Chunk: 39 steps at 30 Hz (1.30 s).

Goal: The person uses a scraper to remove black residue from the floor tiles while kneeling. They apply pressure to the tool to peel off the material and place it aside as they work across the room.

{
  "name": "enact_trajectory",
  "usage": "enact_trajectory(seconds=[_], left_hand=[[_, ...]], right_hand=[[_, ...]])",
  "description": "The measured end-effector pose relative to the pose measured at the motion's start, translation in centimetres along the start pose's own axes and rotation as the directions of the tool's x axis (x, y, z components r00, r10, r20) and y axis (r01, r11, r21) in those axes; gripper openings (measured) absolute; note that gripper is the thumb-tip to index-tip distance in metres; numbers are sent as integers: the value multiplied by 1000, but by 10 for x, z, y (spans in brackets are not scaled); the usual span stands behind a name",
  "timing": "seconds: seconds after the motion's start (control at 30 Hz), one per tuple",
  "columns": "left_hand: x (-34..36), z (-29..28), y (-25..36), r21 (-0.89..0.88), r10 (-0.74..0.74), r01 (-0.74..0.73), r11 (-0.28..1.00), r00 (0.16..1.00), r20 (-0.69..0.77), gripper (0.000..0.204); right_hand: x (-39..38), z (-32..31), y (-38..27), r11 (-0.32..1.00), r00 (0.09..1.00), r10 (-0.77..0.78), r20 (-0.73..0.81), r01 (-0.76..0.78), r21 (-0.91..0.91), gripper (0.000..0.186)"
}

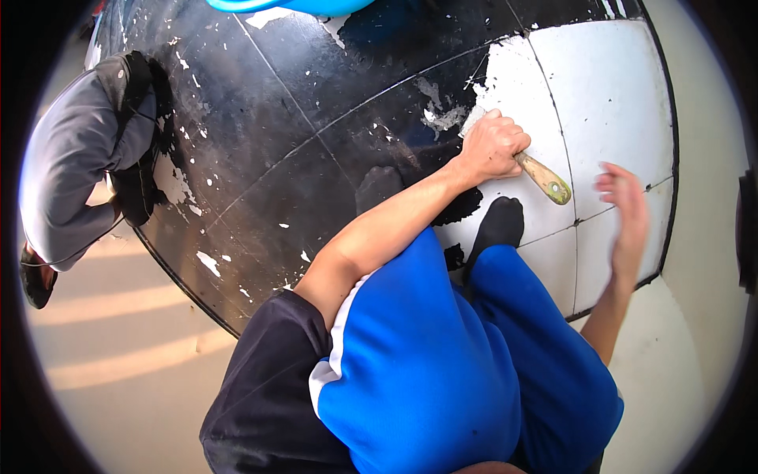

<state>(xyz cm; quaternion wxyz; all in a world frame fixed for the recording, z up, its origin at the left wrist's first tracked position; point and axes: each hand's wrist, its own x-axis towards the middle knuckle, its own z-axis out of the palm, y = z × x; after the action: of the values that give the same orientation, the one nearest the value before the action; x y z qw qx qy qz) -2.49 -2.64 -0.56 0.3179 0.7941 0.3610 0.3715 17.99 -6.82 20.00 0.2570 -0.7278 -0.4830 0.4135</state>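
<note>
My left hand (493,146) is closed round a scraper, its wooden handle (546,180) sticking out toward my right. The pale blade (471,121) shows only in part beyond my knuckles. It is at the ragged border where the black coating (339,95) meets the bare white tiles (604,87). Loose grey scrapings (442,117) lie just left of the blade. Raised over the white tiles on the right, my right hand (626,201) is slightly blurred, its fingers stretched out with nothing in them.
My feet in dark socks (499,225) rest on the tiled surface. At the far left another person in grey (75,166) bends at its edge. A blue tub (292,5) stands at the far side. White flakes dot the black area, and a pale wall (711,158) rises on the right.
</note>
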Motion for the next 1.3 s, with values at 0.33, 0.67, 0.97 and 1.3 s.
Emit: enact_trajectory(seconds=[0.33,0.67,0.97,1.3], left_hand=[[6,6,7,-36,-30,29,999,998,-48,26],[0,-7,2,-56,5,-4,998,1000,10,24],[2,-5,0,-59,-7,6,998,1000,-12,25],[7,2,2,-28,-8,8,1000,1000,-25,23]], right_hand=[[22,88,-16,966,985,-167,-35,156,-207,49],[33,16,-20,905,863,-369,-345,418,76,60],[32,58,-12,923,936,-308,-170,337,185,54],[25,93,19,818,881,-471,37,452,-356,52]])
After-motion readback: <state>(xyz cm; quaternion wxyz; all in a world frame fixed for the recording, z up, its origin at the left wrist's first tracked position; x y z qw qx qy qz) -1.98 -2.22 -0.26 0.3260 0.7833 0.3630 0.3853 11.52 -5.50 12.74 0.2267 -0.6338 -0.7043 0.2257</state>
